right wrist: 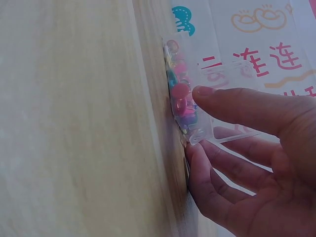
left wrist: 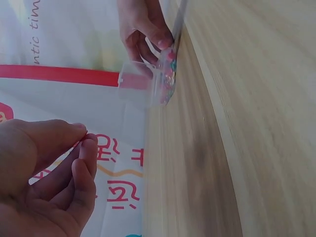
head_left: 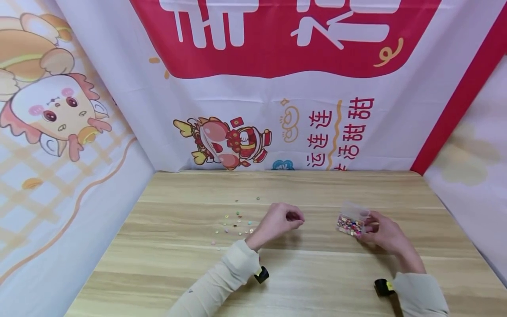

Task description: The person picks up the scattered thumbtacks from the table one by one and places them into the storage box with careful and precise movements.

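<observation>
My left hand [head_left: 276, 222] is held over the middle of the table, thumb and forefinger tips together. In the left wrist view they pinch a tiny reddish bead [left wrist: 86, 134], mostly hidden by the fingertips. On the right, my right hand [head_left: 386, 233] holds a small clear plastic box [head_left: 339, 225] by its side, thumb against it and fingers at its lower edge. Its hinged lid [right wrist: 232, 76] is raised. Inside lie many colourful beads [right wrist: 181, 91], pink, teal and purple among them.
Several small loose beads [head_left: 239, 221] are scattered on the wooden table [head_left: 309, 281], left of my left hand. A tiny ring-like piece [head_left: 258, 198] lies farther back. Printed cloth [head_left: 222, 94] hangs behind the table's back edge, with more at both sides.
</observation>
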Demonstrator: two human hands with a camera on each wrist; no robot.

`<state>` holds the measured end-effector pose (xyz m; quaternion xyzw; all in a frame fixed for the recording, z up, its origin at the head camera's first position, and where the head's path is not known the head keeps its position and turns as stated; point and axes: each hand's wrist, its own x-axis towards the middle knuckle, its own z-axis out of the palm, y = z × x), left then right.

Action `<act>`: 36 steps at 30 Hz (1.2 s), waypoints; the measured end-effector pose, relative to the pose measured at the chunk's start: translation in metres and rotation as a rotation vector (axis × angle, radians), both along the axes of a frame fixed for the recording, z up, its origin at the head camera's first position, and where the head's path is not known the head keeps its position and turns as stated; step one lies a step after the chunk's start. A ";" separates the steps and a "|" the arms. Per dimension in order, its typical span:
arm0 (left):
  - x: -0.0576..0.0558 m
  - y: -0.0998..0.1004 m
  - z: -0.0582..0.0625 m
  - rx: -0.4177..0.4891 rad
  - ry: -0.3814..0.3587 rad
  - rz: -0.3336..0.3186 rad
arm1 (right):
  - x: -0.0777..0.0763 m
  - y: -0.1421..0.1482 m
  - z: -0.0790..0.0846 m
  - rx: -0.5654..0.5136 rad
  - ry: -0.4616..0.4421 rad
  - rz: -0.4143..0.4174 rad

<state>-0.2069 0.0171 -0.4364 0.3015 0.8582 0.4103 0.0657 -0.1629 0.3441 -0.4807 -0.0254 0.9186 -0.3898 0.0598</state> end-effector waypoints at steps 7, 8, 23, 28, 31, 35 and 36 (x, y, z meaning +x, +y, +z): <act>0.000 0.016 -0.003 0.002 0.087 -0.007 | 0.000 -0.001 0.002 0.000 -0.004 0.000; 0.001 0.019 -0.003 0.001 0.095 -0.004 | 0.000 -0.001 0.002 0.001 -0.003 0.001; 0.002 0.042 -0.012 -0.022 0.112 -0.066 | -0.001 0.000 0.000 -0.018 0.006 0.014; 0.002 0.048 -0.015 -0.048 0.116 -0.059 | 0.000 0.000 0.001 -0.017 -0.011 0.001; 0.001 0.053 -0.015 -0.068 0.149 -0.038 | 0.000 0.000 0.001 -0.015 -0.016 -0.002; -0.001 0.061 -0.013 -0.088 0.193 -0.016 | 0.000 0.000 0.002 -0.018 -0.017 -0.002; -0.001 0.063 -0.013 -0.090 0.197 -0.016 | -0.001 0.000 0.002 -0.019 -0.019 -0.005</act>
